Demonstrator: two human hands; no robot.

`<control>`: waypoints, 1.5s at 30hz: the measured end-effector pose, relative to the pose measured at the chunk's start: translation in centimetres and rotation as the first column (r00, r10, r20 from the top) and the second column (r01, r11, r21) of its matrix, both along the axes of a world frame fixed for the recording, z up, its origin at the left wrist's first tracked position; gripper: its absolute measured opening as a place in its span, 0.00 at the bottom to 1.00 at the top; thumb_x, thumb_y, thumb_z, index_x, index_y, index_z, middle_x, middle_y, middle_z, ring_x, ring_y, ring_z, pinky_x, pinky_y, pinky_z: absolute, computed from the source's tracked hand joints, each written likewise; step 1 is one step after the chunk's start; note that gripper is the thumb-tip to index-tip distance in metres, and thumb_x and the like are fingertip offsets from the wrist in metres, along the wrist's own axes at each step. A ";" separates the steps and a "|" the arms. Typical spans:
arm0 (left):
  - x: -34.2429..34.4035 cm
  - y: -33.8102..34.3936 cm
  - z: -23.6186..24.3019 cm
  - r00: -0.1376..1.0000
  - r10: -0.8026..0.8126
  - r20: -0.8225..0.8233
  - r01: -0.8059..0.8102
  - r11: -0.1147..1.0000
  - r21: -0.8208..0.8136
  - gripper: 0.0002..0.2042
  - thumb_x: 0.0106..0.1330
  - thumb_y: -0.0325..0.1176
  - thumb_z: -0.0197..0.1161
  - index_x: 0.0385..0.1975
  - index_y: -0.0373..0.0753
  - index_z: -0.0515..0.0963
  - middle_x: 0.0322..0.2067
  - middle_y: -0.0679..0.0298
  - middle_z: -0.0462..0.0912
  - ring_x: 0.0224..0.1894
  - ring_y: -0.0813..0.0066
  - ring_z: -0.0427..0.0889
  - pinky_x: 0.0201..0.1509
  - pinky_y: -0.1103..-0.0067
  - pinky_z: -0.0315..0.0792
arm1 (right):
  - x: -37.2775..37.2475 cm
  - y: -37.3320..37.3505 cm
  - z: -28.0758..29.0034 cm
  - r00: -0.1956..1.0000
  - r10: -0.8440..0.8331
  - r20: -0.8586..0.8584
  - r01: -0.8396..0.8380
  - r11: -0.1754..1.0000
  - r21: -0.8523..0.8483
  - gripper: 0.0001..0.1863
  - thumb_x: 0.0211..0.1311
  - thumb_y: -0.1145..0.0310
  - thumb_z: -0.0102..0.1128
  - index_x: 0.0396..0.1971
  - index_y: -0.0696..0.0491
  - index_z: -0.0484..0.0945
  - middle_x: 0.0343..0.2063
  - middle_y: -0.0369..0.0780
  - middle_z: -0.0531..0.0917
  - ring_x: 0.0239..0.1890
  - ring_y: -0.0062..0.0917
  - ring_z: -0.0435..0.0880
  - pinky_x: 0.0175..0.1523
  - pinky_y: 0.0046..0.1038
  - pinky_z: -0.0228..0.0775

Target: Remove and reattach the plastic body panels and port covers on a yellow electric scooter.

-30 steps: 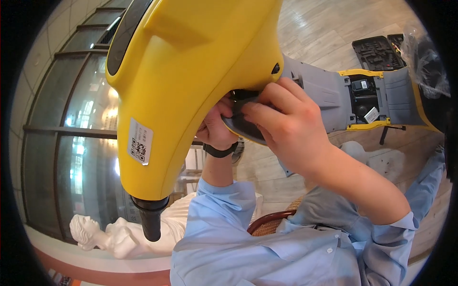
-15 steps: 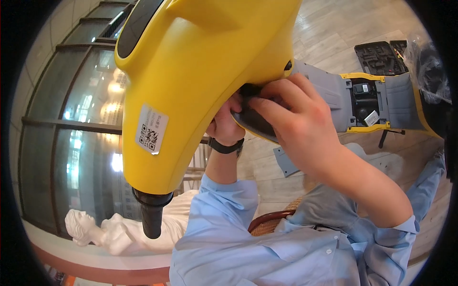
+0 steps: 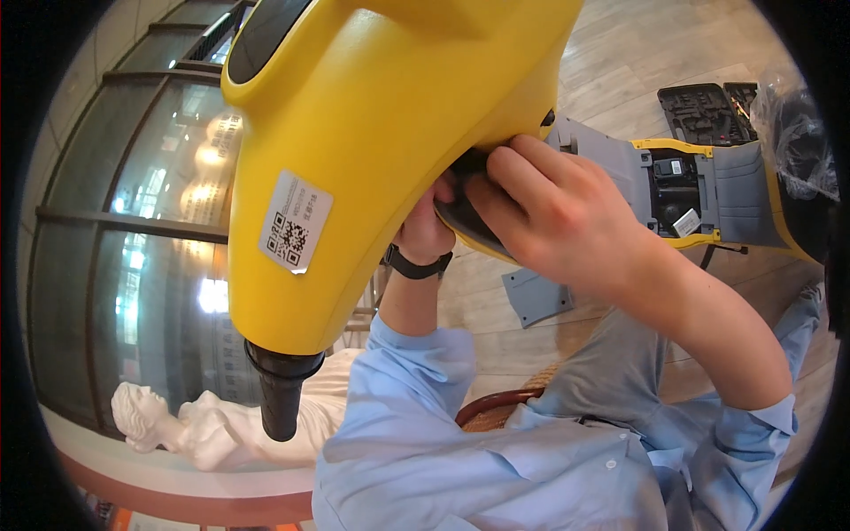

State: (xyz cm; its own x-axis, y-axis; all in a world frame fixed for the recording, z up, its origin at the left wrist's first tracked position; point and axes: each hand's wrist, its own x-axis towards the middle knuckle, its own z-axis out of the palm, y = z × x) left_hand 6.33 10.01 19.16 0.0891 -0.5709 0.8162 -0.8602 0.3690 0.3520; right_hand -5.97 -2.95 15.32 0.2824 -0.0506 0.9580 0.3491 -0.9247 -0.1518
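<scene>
A large yellow vehicle body (image 3: pixel 398 124), with a black handle grip (image 3: pixel 282 403) at its lower end, fills the upper middle. My right hand (image 3: pixel 567 217) reaches under its edge into a dark recess (image 3: pixel 469 199). Its fingers are bent and pressed together, and what they grip is hidden. My left hand (image 3: pixel 425 232), a black band (image 3: pixel 421 264) on its wrist, sits close by, partly behind the yellow shell. Its curled fingers meet the same recess, closed on something I cannot make out.
At right, the grey vehicle deck (image 3: pixel 611 168) has an uncovered compartment (image 3: pixel 677 190) holding black parts. A grey cover plate (image 3: pixel 536 298) lies on the floor. Beyond are an open black tool case (image 3: pixel 699 113) and clear plastic wrap (image 3: pixel 801 133). A white statue (image 3: pixel 212 429) appears at left.
My right hand and forearm have shifted slightly right, with its fingers still at the recess. The whole view has moved a little. My left hand stays in about the same place.
</scene>
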 end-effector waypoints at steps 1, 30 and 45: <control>0.3 0.5 0.0 1.000 0.000 -0.001 0.000 1.000 -0.002 0.13 0.73 0.29 0.48 0.24 0.34 0.74 0.22 0.62 0.77 0.26 0.72 0.74 0.34 0.76 0.70 | 0.0 0.0 0.1 1.000 -0.002 0.003 0.002 1.000 -0.013 0.06 0.40 0.71 0.61 0.21 0.56 0.77 0.27 0.36 0.70 0.33 0.24 0.76 0.29 0.23 0.75; 1.3 0.3 -1.4 0.995 -0.102 0.014 0.101 0.995 0.011 0.26 0.53 0.54 0.69 0.32 0.34 0.71 0.31 0.58 0.74 0.35 0.68 0.73 0.43 0.72 0.69 | 0.0 0.5 0.1 0.993 -0.053 -0.103 0.054 0.999 0.004 0.07 0.39 0.68 0.61 0.22 0.52 0.77 0.25 0.34 0.75 0.33 0.24 0.78 0.34 0.24 0.75; 0.6 0.5 -1.4 0.936 -0.141 -0.322 0.157 0.987 0.025 0.24 0.69 0.53 0.50 0.26 0.35 0.70 0.31 0.57 0.76 0.38 0.66 0.73 0.49 0.68 0.68 | -0.2 0.3 0.0 0.989 0.078 -0.130 -0.064 0.992 0.108 0.07 0.47 0.70 0.61 0.27 0.53 0.74 0.27 0.36 0.76 0.36 0.27 0.79 0.38 0.27 0.77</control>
State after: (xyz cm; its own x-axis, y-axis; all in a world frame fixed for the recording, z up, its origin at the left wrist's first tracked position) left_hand 6.88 10.49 17.76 0.2502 -0.6368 0.7293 -0.6364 0.4596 0.6195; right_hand -6.14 -2.61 15.30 0.4137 -0.1227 0.9021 0.3832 -0.8753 -0.2949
